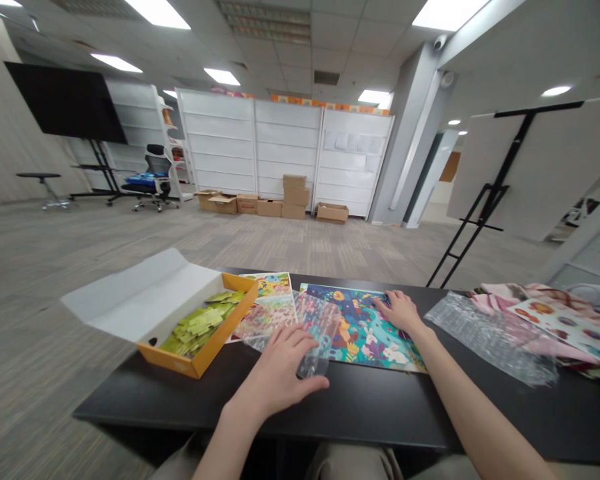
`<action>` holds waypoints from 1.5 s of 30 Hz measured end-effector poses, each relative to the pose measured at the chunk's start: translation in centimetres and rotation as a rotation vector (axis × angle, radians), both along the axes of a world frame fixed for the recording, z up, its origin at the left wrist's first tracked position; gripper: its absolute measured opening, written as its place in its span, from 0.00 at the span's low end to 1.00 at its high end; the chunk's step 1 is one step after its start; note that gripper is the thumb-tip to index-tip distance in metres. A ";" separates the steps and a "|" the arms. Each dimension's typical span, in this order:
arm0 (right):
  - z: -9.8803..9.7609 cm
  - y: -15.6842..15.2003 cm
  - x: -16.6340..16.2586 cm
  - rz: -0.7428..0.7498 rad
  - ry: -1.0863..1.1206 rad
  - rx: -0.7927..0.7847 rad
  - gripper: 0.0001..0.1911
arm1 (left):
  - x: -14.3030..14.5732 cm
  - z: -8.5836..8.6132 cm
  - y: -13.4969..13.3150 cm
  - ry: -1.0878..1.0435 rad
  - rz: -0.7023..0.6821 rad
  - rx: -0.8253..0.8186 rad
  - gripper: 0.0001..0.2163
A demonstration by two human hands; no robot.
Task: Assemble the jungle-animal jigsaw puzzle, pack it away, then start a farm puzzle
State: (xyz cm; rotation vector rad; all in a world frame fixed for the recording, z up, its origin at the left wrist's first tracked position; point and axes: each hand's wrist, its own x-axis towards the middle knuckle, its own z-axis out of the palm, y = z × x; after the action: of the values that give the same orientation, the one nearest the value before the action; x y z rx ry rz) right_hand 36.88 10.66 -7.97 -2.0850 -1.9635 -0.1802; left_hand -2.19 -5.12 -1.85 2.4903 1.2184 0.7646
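Black table point(140, 400): set before a wide grey carpet point(310, 253), loaded at both ends.
Left hand point(277, 363): fingers half curled and loosely parted, thumb stuck out wide, apparently gripping nothing; over the near left side of the clear bag point(323, 320).
Right hand point(400, 312): fingers reaching onto the far edge of the animal picture point(350, 337), toward its right end; cannot tell whether pinching or merely resting.
Picture's lie: flat between both hands, left end seemingly under the bag; best steadied with light fingertips, corners unbent.
Bag: probably slippery; better handled by one edge than bunched.
Printed sheets point(270, 287): just left, partly beneath the bag; best left undragged.
Yellow box point(167, 360): lid open, green pieces point(195, 330) heaped inside; best kept unbumped.
Crinkled plastic point(485, 340): farther right, beside pink cloth point(535, 292).
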 end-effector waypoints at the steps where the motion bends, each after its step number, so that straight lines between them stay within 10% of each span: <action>1: 0.1 0.0 0.0 -0.001 -0.002 -0.003 0.34 | 0.5 -0.1 0.0 0.001 -0.013 0.007 0.21; 24: -0.2 2.0 1.3 0.138 0.043 0.129 0.21 | 3.4 -0.8 0.3 0.126 -0.017 0.004 0.14; 45: 6.2 -1.5 4.3 0.307 0.679 0.078 0.24 | 2.8 -0.4 0.2 0.165 0.015 -0.054 0.12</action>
State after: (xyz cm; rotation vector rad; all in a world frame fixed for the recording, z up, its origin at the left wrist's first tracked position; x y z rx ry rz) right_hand 41.16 9.20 -1.73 -1.4852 -1.7597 0.4455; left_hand 0.60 -4.96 -2.22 2.5441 1.2944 0.5309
